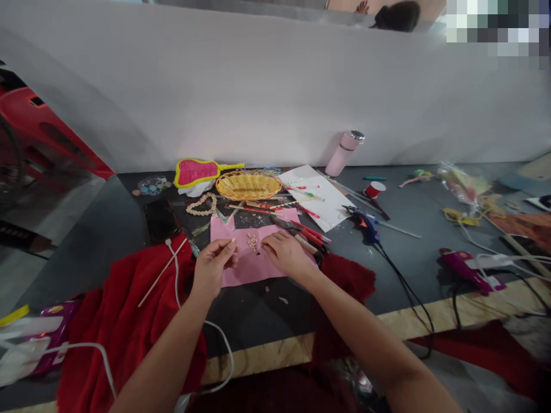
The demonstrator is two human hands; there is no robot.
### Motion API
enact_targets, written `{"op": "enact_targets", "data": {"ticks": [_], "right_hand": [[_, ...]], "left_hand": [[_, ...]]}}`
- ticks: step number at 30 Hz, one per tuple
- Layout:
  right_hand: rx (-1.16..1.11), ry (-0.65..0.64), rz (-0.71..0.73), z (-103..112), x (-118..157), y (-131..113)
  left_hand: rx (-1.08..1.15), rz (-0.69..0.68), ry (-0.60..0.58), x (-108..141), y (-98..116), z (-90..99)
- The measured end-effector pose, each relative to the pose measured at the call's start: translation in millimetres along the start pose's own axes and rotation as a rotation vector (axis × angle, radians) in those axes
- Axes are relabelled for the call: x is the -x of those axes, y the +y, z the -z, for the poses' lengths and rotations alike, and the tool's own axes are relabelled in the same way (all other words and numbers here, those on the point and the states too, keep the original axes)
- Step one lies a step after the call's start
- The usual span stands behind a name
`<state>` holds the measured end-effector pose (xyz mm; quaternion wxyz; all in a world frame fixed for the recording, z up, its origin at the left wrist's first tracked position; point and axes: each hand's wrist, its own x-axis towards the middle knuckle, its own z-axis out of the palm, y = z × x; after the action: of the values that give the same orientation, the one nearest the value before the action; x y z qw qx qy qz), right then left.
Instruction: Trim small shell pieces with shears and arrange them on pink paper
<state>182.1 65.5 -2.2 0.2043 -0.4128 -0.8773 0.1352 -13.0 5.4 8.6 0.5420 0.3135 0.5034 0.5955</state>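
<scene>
"At a dark worktop (pixel 267 314) below a pale partition (pixel 241 97), a person holds two bare hands over a small heap of pale pieces (pixel 252 242)."

"Where exactly is the heap?"

"On a pink sheet (pixel 245 272), near its middle, between the two hands."

"And the grip on the left?"

"The left hand (pixel 216 258), at the sheet's left side, has thumb and forefinger together at the tips, the other fingers curled behind. Whether a piece is caught between them is too small to tell."

"The right?"

"The right hand (pixel 287 252) reaches in over the sheet from the other side, back of the hand up, fingers bent, tips just beside the heap. Whether those tips are closed on a piece, I cannot tell."

"What surrounds them?"

"Beyond the sheet, a heart (pixel 202 205) made of pale bits lies in front of a wicker basket (pixel 248 196). To the left are a dark phone (pixel 160 218) and a red cloth (pixel 129 287) with a thin stick (pixel 162 273) across it."

"And to the right?"

"A blue glue gun (pixel 368 226), its cord trailing over the worktop's edge, with a red spool (pixel 375 190) farther back. White paper (pixel 321 186) lies behind the sheet; a pink flask (pixel 343 154) stands near the partition."
</scene>
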Motion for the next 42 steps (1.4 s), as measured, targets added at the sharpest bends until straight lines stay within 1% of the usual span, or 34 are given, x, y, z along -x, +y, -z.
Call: {"op": "enact_targets", "data": {"ticks": [5, 8, 11, 15, 18, 20, 23, 26, 30, 33, 36, 42], "right_hand": [[0.14, -0.033, 0.0, -3, -15, -7], [0.197, -0.043, -0.018, -5, -14, -13], [0.256, -0.082, -0.027, -7, -13, -21], [0.254, -0.132, -0.011, -4, -17, -22], [0.135, -0.071, -0.064, 6, -16, -15], [-0.029, 0.005, -0.13, 12, -10, -10], [-0.303, 0.081, -0.143, 15, 6, -7], [-0.494, 0.11, -0.119, 11, 18, -10], [-0.669, 0.096, -0.134, 5, 24, -15], [-0.771, 0.06, -0.126, 5, 26, -18], [-0.822, 0.04, -0.117, 5, 27, -19], [-0.775, 0.057, -0.073, 2, 27, -19]], "left_hand": [[0.031, 0.014, -0.021, 0, -2, 1.1], [0.028, 0.019, -0.044, 1, -2, 1.1], [0.02, 0.028, -0.06, 1, -2, 1.0], [0.016, 0.027, -0.057, 0, -3, 0.9], [-0.01, 0.019, -0.068, 0, -5, 0.3], [-0.028, 0.022, -0.082, 1, -6, -1.0], [-0.059, 0.048, -0.114, 5, -6, -4.0], [-0.124, 0.105, -0.178, 10, -6, -7.8], [-0.194, 0.196, -0.222, 15, -10, -13.7], [-0.224, 0.183, -0.253, 16, -13, -16.8], [-0.259, 0.157, -0.293, 17, -16, -17.6], [-0.298, 0.168, -0.304, 18, -16, -18.4]]}}
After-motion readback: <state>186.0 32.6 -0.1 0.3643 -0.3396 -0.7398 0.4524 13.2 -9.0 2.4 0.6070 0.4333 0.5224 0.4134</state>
